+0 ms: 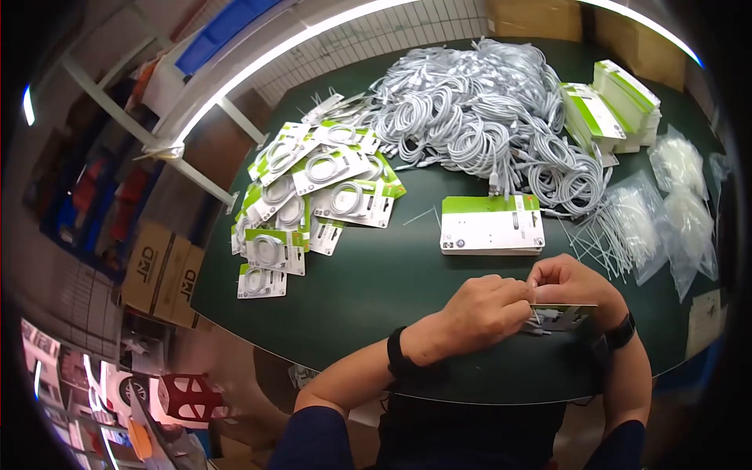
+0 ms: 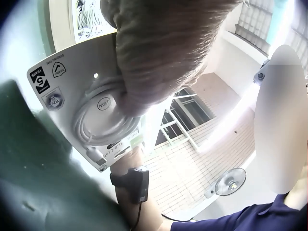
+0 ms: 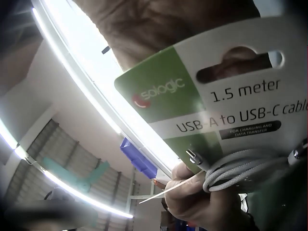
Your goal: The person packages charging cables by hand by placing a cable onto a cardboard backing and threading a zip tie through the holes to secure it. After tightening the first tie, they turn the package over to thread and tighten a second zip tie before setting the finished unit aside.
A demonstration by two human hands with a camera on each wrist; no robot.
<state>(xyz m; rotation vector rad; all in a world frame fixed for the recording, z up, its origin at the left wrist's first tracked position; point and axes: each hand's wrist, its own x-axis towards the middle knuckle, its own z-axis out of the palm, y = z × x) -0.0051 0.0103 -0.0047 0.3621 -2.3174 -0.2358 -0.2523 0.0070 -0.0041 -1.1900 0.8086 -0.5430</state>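
Both hands meet at a cable card (image 1: pixel 576 312) near the table's front edge. The card (image 3: pixel 250 101) is green and white, with a coiled light grey cable (image 3: pixel 240 168) against its face and a thin white tie (image 3: pixel 163 191) sticking out beside the connector. My left hand (image 1: pixel 489 309) curls its fingers at the card's left side, by the tie; in the right wrist view the left hand (image 3: pixel 202 202) is below the coil. My right hand (image 1: pixel 580 286) grips the card from behind, its thumb and finger close to the left hand's fingertips. In the left wrist view the coil (image 2: pixel 103 113) is partly covered by a hand.
A stack of cards (image 1: pixel 489 227) lies ahead of the hands. Behind it is a big heap of coiled cables (image 1: pixel 486 117). Carded cables (image 1: pixel 301 188) lie at the left. Loose ties (image 1: pixel 595 243), plastic bags (image 1: pixel 681 211) and more card stacks (image 1: pixel 611 110) are at the right.
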